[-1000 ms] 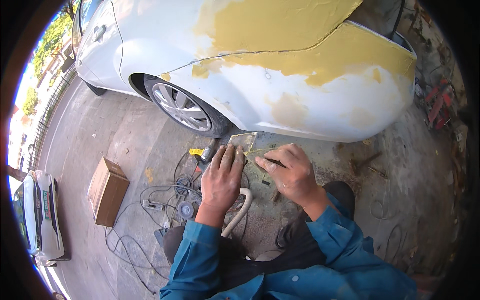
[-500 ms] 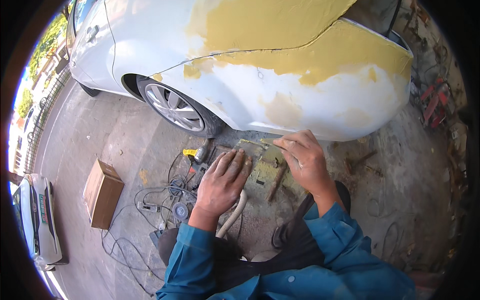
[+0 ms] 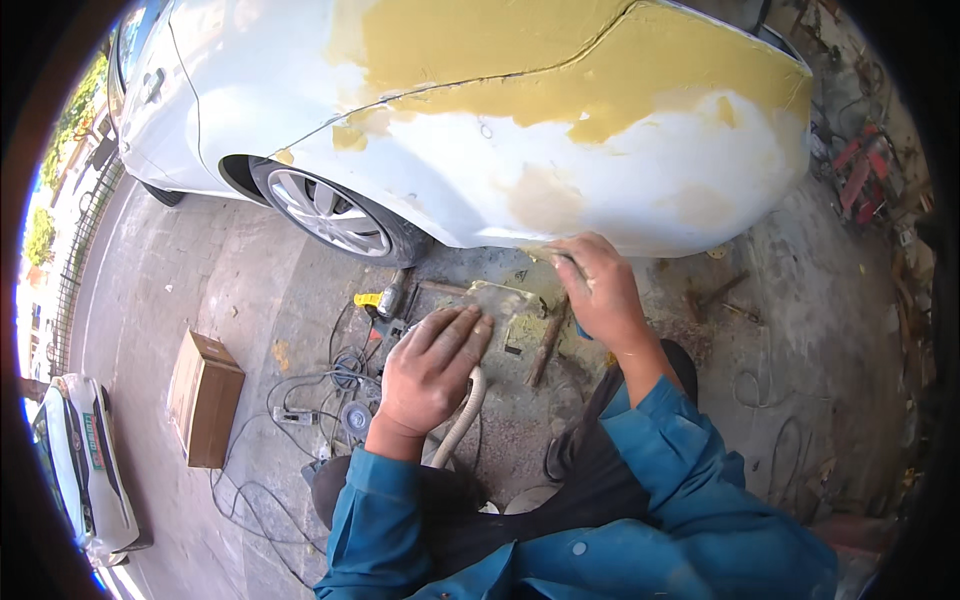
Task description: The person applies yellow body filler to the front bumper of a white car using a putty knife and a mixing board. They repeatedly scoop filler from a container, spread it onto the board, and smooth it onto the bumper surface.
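Seen from the left of two fisheye cameras worn side by side on a person's head, the wide view faces steeply down over blue sleeves (image 3: 375, 515) that rise from the lower edge. The left hand (image 3: 428, 375) and right hand (image 3: 603, 300) appear near the lens at mid-frame, with the white car (image 3: 430, 170) farther out across the top and the concrete floor (image 3: 150, 280) curving toward a dark, round rim.

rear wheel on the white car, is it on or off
On. The rear wheel sits inside the wheel arch of the white car, its silver spoked rim facing outward.
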